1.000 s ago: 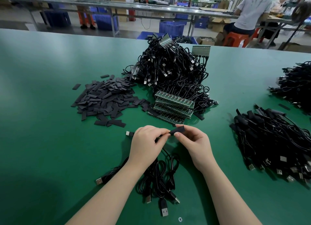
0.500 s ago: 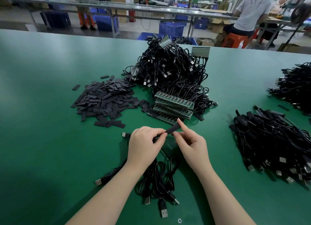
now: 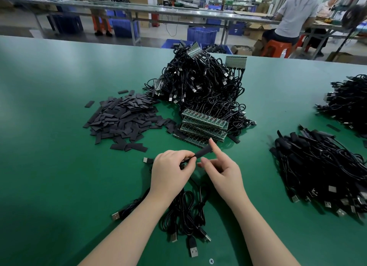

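My left hand (image 3: pixel 170 174) pinches one end of a short black sleeve (image 3: pixel 203 152) that sits on a cable end, just above the green table (image 3: pixel 49 146). My right hand (image 3: pixel 222 170) is beside it: its index finger is stretched out straight and touches the sleeve's far end, the other fingers are curled and hold nothing. Under both hands lie a few coiled black USB cables (image 3: pixel 184 214). What my left hand covers of the cable end is hidden.
A heap of flat black sleeves (image 3: pixel 123 118) lies left of centre. Behind it stand a big tangle of black cables (image 3: pixel 204 87) and stacked green circuit board strips (image 3: pixel 202 126). Finished sleeved cables (image 3: pixel 321 170) are piled at right, more cables (image 3: pixel 349 102) at far right. People work in the background.
My right hand has let go of the sleeve's end; its index finger now points out straight against it. The sleeve has tilted upward to the right. My left hand keeps its pinch.
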A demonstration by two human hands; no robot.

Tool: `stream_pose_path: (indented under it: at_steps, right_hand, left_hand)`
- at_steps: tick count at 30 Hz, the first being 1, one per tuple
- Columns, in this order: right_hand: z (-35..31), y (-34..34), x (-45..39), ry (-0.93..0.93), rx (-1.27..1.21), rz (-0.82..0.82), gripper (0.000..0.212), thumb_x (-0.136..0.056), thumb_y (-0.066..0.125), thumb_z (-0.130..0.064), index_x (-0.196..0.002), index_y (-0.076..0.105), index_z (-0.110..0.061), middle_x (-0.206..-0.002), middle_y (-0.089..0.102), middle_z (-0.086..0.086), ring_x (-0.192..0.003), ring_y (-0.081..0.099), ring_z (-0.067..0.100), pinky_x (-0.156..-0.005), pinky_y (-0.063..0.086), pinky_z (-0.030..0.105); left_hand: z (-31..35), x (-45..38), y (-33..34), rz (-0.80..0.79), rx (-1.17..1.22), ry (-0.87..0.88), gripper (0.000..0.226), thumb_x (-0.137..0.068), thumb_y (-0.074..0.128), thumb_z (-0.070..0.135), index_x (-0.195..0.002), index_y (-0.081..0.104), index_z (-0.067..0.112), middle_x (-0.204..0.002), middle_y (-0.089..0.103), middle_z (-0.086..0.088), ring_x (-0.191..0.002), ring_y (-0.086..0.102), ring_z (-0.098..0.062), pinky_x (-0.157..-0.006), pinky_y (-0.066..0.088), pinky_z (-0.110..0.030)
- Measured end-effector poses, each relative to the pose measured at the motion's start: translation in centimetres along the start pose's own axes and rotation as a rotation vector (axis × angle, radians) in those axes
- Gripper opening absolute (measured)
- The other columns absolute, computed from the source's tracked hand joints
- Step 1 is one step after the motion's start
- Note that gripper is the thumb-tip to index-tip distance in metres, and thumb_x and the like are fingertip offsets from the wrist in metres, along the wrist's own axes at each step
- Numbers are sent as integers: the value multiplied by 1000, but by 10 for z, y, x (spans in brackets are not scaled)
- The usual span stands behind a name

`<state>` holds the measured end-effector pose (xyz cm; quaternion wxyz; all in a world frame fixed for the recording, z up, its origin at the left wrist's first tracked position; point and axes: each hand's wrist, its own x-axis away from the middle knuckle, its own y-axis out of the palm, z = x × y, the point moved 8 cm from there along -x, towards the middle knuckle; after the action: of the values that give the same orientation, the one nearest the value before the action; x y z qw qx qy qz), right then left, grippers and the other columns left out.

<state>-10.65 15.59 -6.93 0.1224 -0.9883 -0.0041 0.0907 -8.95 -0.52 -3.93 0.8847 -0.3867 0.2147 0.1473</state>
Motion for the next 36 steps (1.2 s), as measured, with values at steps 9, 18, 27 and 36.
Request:
stream_pose_path:
  at_steps: [9, 18, 27, 36]
  right_hand:
    - [5, -13, -3, 55, -115, 116, 16, -88, 74, -19, -73, 73, -17, -73, 68, 15, -66, 57, 10, -63, 45, 21]
    - [11, -23, -3, 141, -373, 219, 9, -90, 72, -17, -82, 74, -14, -75, 75, -1, -70, 68, 4, -67, 50, 11]
    - [-3, -23, -1, 81, -244, 215, 13, -93, 67, -17, -86, 76, -23, -90, 77, -10, -84, 68, 0, -79, 52, 15]
    - [-98, -146, -4, -174, -106, 447, 11, -95, 66, -24, -86, 73, -24, -82, 76, -7, -80, 72, 10, -74, 56, 17]
  left_hand:
    - [5, 0, 3, -16, -26, 84, 23, -81, 75, 33, -104, 75, 29, -93, 72, 16, -91, 63, -5, -86, 39, -23]
    - [5, 0, 9, -91, -53, 76, 11, -86, 72, 33, -96, 75, 31, -95, 71, 18, -93, 63, -5, -87, 34, -22]
    - [9, -1, 5, -63, -9, 113, 15, -88, 70, 31, -102, 73, 28, -102, 69, 17, -94, 62, -3, -86, 40, -24]
    - [7, 0, 10, -91, 9, 80, 14, -90, 66, 22, -100, 75, 27, -97, 71, 18, -84, 57, 3, -86, 39, -24]
